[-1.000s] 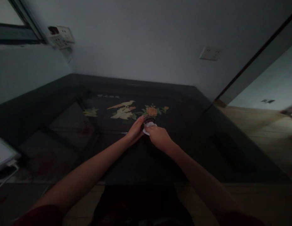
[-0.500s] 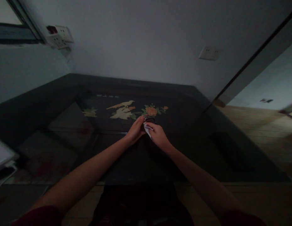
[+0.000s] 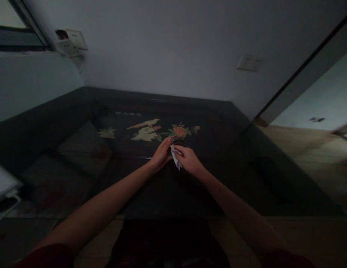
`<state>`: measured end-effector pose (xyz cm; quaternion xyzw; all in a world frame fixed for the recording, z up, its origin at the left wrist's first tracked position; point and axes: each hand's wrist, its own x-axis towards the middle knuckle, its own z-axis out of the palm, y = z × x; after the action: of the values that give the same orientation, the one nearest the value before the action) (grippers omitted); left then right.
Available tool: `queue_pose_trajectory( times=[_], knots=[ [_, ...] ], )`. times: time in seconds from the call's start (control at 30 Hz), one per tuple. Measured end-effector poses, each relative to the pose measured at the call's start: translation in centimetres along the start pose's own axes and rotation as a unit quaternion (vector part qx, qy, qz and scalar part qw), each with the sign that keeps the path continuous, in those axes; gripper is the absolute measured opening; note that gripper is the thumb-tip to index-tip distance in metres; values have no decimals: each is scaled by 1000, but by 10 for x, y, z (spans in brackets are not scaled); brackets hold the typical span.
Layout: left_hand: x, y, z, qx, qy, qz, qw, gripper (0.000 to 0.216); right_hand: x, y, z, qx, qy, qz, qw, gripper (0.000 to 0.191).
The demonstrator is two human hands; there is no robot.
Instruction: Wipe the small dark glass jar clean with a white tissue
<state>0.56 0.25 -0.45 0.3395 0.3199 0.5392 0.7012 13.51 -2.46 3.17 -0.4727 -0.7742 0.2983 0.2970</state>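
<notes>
Over the middle of a dark glossy table [image 3: 173,186], my left hand [image 3: 162,154] is closed around a small dark, shiny object with a curved rim [image 3: 178,142]. Dim light and my fingers hide most of it, so I cannot tell its kind. My right hand [image 3: 190,160] pinches a crumpled white tissue [image 3: 176,159] and presses it against the near side of that object. One end of the tissue hangs below my right fingers. Both hands are close together, almost touching.
Behind the hands, the tabletop carries a picture of birds and flowers [image 3: 147,132]. A white device with a cable [image 3: 5,184] sits at the left edge. A dark flat object [image 3: 274,180] lies on the right. The wall with a socket [image 3: 249,63] borders the far side.
My right hand has shifted slightly, and more of the tissue now hangs toward me. My left hand keeps its hold on the dark object in the same place.
</notes>
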Motion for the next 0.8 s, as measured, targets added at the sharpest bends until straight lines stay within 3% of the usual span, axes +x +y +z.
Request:
queue_pose_trajectory(
  times=[0.1,0.23,0.4,0.5,0.63,0.73,0.8],
  knots=[
    [-1,1,1,3,-8,-5,1000,30,-4,-12,-7,-172,-56,-10,983,33],
    [-1,1,0,-9,-29,-6,1000,35,-8,-26,-9,-373,-111,-16,921,34],
    [-1,2,1,-10,-19,-14,1000,33,-7,-32,-4,-444,-124,-31,887,34],
    [-2,3,3,-13,-16,-17,1000,31,-8,-32,-3,-434,-109,-29,894,34],
    [-5,5,4,-8,-12,-15,1000,34,-9,-29,-2,-359,-67,29,930,33],
    [-5,4,4,5,-12,-13,1000,35,-7,-21,1,-221,-15,63,973,33],
    [-4,3,3,9,-10,-7,1000,34,-5,-13,5,-72,27,63,995,36]
  ],
)
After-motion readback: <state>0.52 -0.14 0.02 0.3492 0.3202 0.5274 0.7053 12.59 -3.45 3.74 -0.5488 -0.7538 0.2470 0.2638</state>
